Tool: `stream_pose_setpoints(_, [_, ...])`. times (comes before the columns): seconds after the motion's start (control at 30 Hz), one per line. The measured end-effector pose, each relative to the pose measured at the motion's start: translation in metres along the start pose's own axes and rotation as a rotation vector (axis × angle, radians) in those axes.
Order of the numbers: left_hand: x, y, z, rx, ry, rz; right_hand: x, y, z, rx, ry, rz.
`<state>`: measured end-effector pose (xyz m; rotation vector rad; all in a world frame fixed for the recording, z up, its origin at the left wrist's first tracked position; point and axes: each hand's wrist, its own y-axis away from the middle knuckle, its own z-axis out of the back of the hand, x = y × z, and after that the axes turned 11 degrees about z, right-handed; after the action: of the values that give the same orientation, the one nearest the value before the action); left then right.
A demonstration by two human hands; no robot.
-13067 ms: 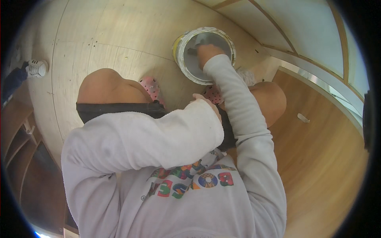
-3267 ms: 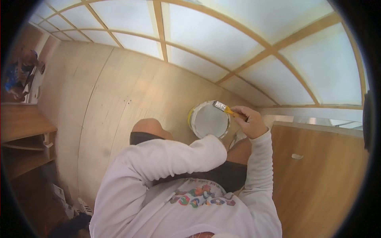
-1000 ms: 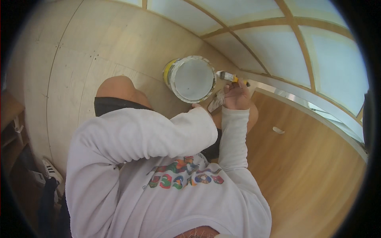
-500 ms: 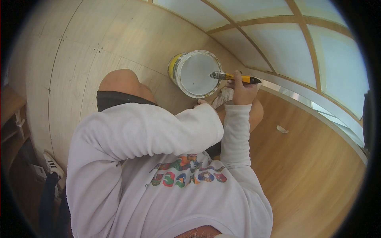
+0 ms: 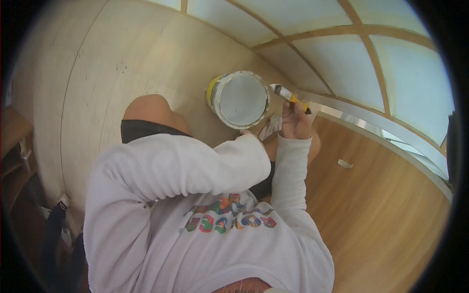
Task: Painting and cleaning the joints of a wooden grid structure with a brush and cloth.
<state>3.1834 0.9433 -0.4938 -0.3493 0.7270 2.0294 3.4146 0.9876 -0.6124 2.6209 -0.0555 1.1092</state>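
In my right hand [image 5: 295, 123] is a paintbrush [image 5: 298, 101] with a yellow and black handle, gripped between thumb and fingers. Its whitish, paint-smeared head points up and left, just right of the paint bucket [image 5: 267, 100] and apart from its rim. The round bucket holds pale grey-white paint, and its outer side is partly yellow. My left hand [image 5: 247, 134] is low beside the near side of the bucket; only a bit of it shows past the white sleeve, its fingers mostly hidden. A whitish, crumpled-looking thing [image 5: 271, 126] is between the bucket and my right wrist.
Pale wooden boards [image 5: 97, 88] surround the bucket. At the right stands a lattice of wooden strips [image 5: 373, 53] with white panels. A brown wood surface [image 5: 381, 205] carries a small white scrap [image 5: 345, 163]. Wooden furniture [image 5: 17, 129] stands at the far left.
My right hand has drawn the brush rightward, off the bucket's rim, and turned it so the head tilts up. The left hand stays by the bucket. The whole view has shifted slightly.
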Motion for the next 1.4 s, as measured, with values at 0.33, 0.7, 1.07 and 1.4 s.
stream_pose_setpoints(0.33, [0.0,-0.029,-0.038,0.117,0.012,0.049,0.048,-0.01,-0.08,0.361,-0.259,0.229])
stream_pose_setpoints(0.7, [-0.005,-0.016,0.006,0.303,0.137,0.315,0.133,-0.028,-0.252,0.474,0.99,1.237])
stream_pose_setpoints(1.07, [0.002,-0.024,0.005,0.256,-0.067,0.156,0.124,-0.045,-0.269,0.611,1.344,1.203])
stream_pose_setpoints(1.4, [0.009,-0.027,-0.011,0.199,-0.048,0.131,0.113,-0.057,-0.292,0.621,1.53,1.164])
